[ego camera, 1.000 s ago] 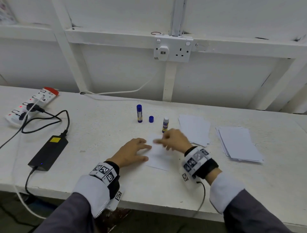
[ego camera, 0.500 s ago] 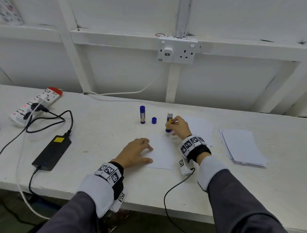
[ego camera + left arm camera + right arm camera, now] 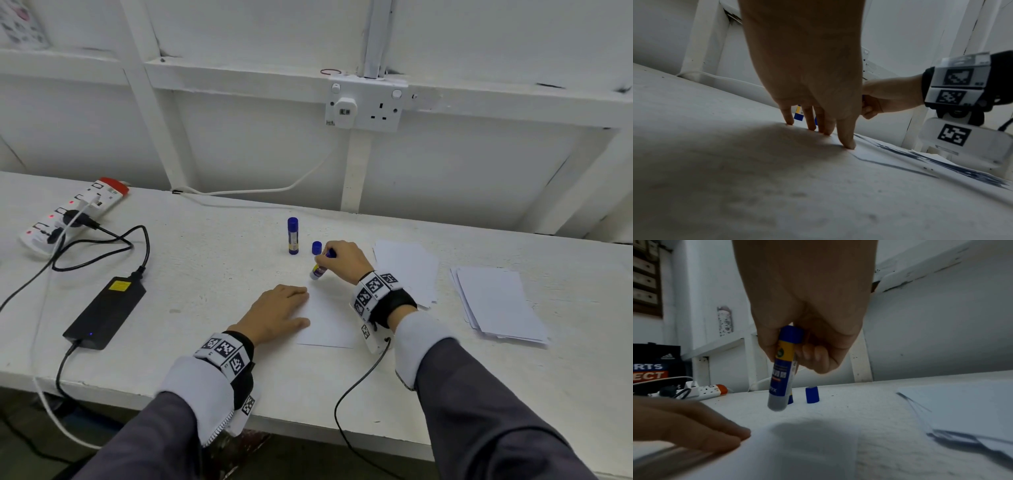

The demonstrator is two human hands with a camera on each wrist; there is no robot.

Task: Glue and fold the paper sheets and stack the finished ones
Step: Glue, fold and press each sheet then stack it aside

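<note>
White paper sheet (image 3: 329, 322) lies flat, unglued and unfolded, pinned by flat left hand (image 3: 277, 313). Right hand (image 3: 342, 258) grips uncapped glue stick (image 3: 318, 270), tip down above sheet's far edge. Two paper stacks (image 3: 496, 301) wait at right; gluing about to begin.

white worktop (image 3: 212, 274) carries a paper sheet (image 3: 329, 325), two paper stacks (image 3: 496, 301), capped glue stick (image 3: 293, 236), loose cap (image 3: 317, 247), power strip (image 3: 75, 212), black adapter (image 3: 106, 311).

Left hand (image 3: 278, 313) lies palm-down, fingers (image 3: 846, 139) straight and close together, tips pressed flat. Right hand (image 3: 342, 258) is raised beyond it, fingers curled in a grip (thumb (image 3: 766, 337) opposing). Both wrists wear tagged bands.
</note>
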